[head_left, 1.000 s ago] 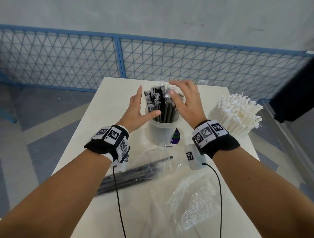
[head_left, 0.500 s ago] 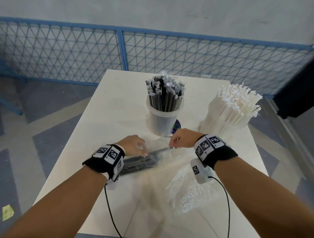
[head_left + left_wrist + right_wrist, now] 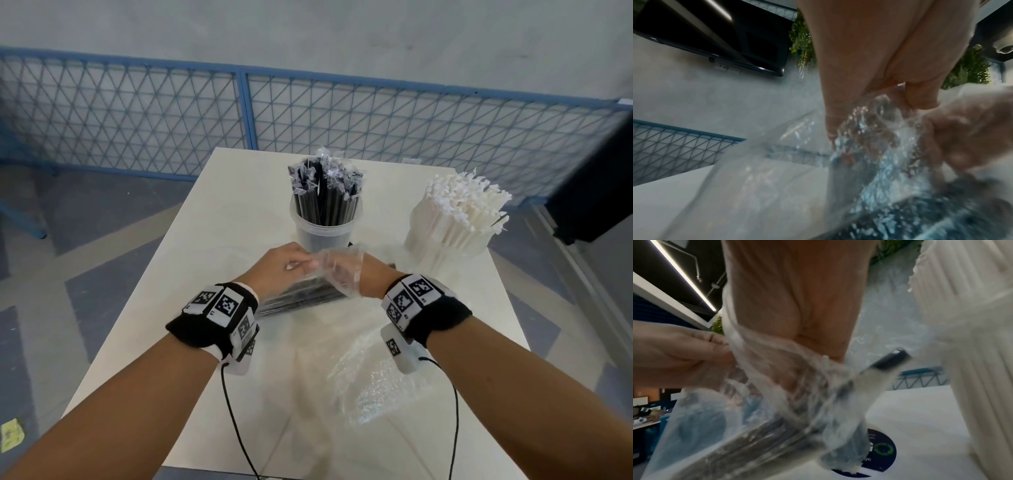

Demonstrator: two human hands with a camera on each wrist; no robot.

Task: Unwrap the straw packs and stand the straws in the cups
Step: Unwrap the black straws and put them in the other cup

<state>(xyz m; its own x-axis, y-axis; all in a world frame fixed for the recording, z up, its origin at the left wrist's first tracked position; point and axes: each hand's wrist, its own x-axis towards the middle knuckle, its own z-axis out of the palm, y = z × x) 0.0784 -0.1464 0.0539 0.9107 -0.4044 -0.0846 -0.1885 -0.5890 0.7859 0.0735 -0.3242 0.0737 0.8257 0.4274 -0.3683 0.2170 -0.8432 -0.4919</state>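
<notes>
A clear plastic pack of black straws (image 3: 298, 298) lies on the white table (image 3: 212, 240) in front of a clear cup (image 3: 325, 233) packed with upright wrapped black straws (image 3: 325, 195). My left hand (image 3: 287, 267) pinches the mouth of the pack's plastic (image 3: 740, 344). My right hand (image 3: 346, 274) is inside the bag, film draped over it, fingers curled round the straw ends (image 3: 760, 431). One black straw tip (image 3: 890, 360) pokes out past it. The right fingertips are blurred behind the plastic (image 3: 869, 138).
A second clear cup (image 3: 442, 253) full of white wrapped straws (image 3: 459, 209) stands at the right back. A crumpled empty wrapper (image 3: 376, 380) lies near the front right. A round dark sticker (image 3: 881, 451) is on the table by the cup. A blue mesh fence (image 3: 239, 113) runs behind.
Both hands left the black straws in the cup and came down to the pack on the table. The left hand now pinches the bag mouth and the right hand has gone inside it.
</notes>
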